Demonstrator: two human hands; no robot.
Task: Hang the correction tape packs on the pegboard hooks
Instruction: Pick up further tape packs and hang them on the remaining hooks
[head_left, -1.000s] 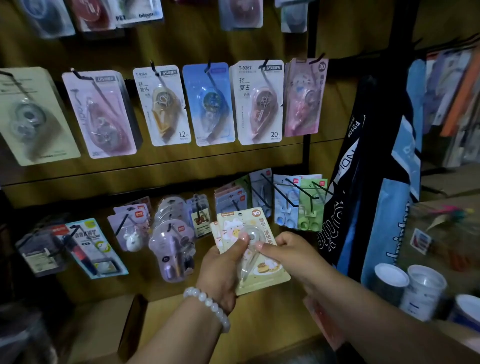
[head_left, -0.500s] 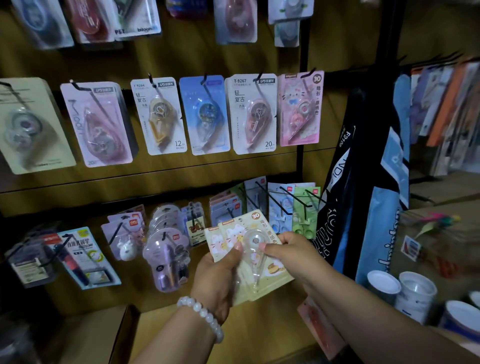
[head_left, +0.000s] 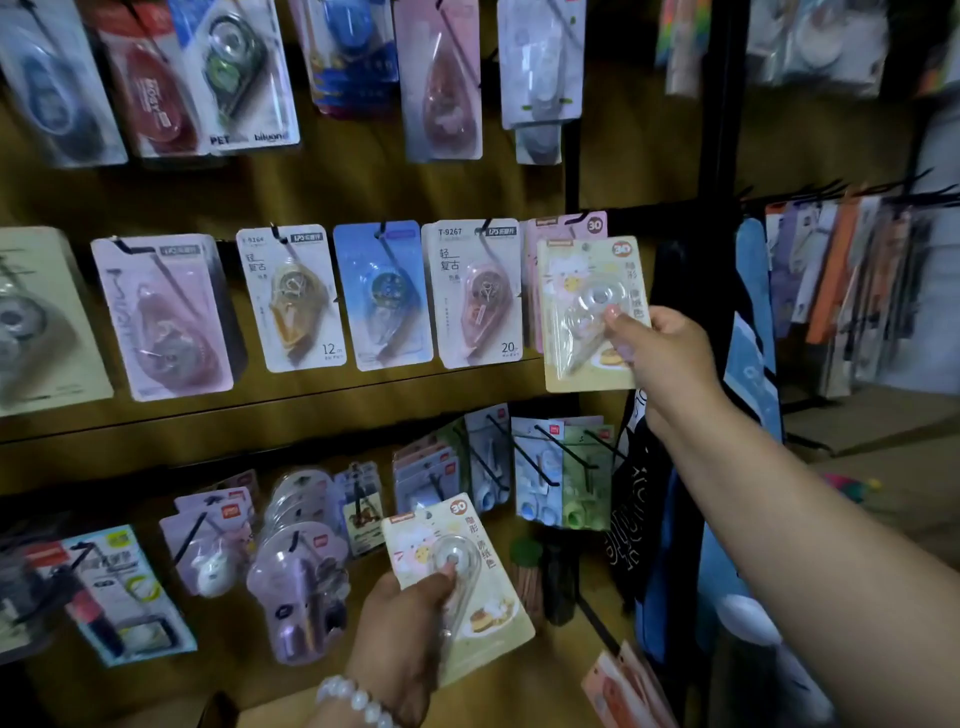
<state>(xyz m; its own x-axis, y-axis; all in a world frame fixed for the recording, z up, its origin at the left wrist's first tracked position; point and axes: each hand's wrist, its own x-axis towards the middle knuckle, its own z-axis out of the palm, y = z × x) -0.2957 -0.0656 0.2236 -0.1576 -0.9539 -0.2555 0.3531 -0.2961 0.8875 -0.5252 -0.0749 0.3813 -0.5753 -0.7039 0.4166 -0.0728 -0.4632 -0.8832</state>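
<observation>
My right hand (head_left: 662, 353) grips a cream-yellow correction tape pack (head_left: 582, 317) by its lower right edge and holds it upright against the pink packs (head_left: 540, 234) hanging at the right end of the middle row. Its top sits near the black hook (head_left: 582, 217) there; whether the hole is on the hook I cannot tell. My left hand (head_left: 400, 623), with a bead bracelet on the wrist, holds another cream-yellow pack (head_left: 467, 582) low in front of the bottom row, thumb on the clear blister.
Rows of other correction tape packs (head_left: 291, 296) hang on the wooden pegboard (head_left: 363, 192). Bare black hooks (head_left: 545, 457) jut out in the bottom row. A black upright post (head_left: 719, 104) stands to the right, with a blue-and-black bag (head_left: 654, 519) below it.
My right hand has taken one pack from the stack and lifted it up and right to the middle row's last hook. My left hand stays low with the other pack. The view has tilted up.
</observation>
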